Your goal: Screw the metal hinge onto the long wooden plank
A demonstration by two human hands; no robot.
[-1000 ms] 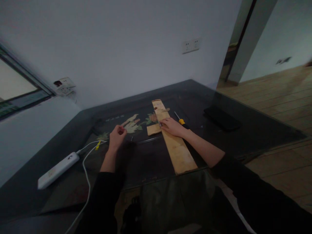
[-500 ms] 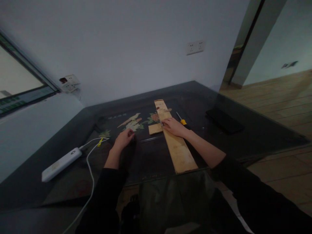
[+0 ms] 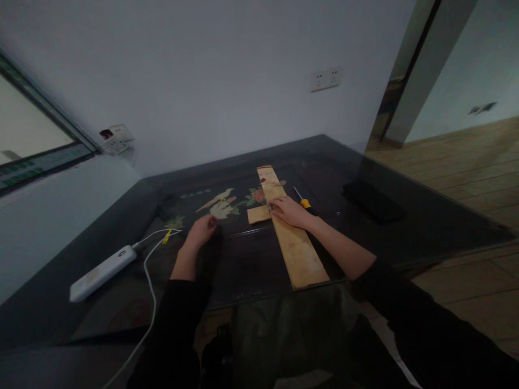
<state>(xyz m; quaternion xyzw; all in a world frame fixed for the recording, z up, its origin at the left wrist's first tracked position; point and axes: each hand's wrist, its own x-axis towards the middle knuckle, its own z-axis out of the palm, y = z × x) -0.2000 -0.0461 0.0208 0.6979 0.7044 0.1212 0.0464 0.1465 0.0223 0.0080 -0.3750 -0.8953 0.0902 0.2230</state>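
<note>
A long wooden board point(image 3: 298, 251) lies on the dark table, pointing away from me. A small wooden block point(image 3: 258, 214) sits against its left edge. My right hand point(image 3: 290, 211) rests on the board, its closed fingertips at a small metal piece point(image 3: 271, 206) where block and board meet. The metal piece is too small and covered to identify. Left of the block, my left hand point(image 3: 198, 233) is just over the table with thumb and fingers pinched together; whatever they hold is too small to make out. A screwdriver with a yellow and black handle point(image 3: 305, 203) lies right of the board.
A white power strip point(image 3: 103, 273) with a white cable point(image 3: 151, 281) occupies the table's left side. On the right lies a black flat object point(image 3: 373, 201). The table point(image 3: 243, 265) bears a bird-and-flower picture and meets the wall at the back.
My left hand has shifted slightly left, away from the block. My right hand, the board and the block stay in place.
</note>
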